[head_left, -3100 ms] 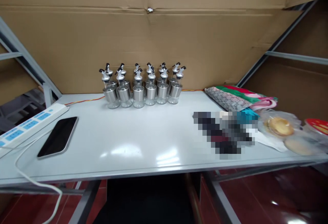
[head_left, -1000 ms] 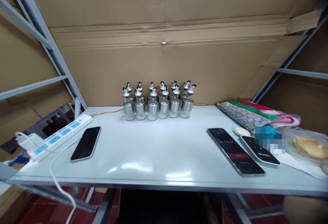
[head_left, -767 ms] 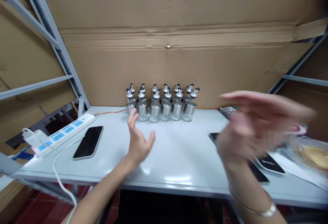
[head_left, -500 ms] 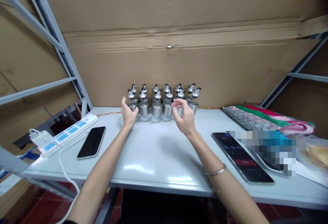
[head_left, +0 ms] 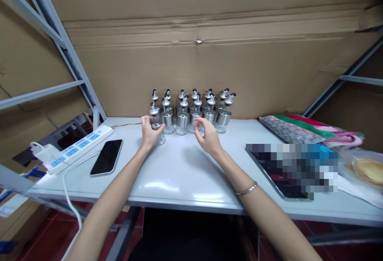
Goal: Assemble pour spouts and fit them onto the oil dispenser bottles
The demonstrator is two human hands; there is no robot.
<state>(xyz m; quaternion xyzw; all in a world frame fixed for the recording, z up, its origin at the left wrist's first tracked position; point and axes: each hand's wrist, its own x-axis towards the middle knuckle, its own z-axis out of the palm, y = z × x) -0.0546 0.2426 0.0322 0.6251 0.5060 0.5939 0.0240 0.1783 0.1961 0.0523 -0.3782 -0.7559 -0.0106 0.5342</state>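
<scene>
Cardboard sheets (head_left: 191, 53) form the far wall behind a pale grey table (head_left: 179, 173), and at its far edge stands a tight cluster of glass bottles (head_left: 197, 111) with steel bands and spout caps. At the left lie a power strip (head_left: 74, 149) and a dark phone (head_left: 107, 157); folded cloth (head_left: 299, 127) sits at the right. The left hand (head_left: 149, 131) is wrapped around the leftmost bottle (head_left: 157, 127), which stands upright a little nearer than the rest. To handle it well, I would judge, grip the steel band rather than the spout and draw it straight toward the near edge, so the neighbours are not knocked. The right hand (head_left: 206, 135) hovers half-curled and holding nothing, just in front of the cluster, near but apart from the held bottle.
</scene>
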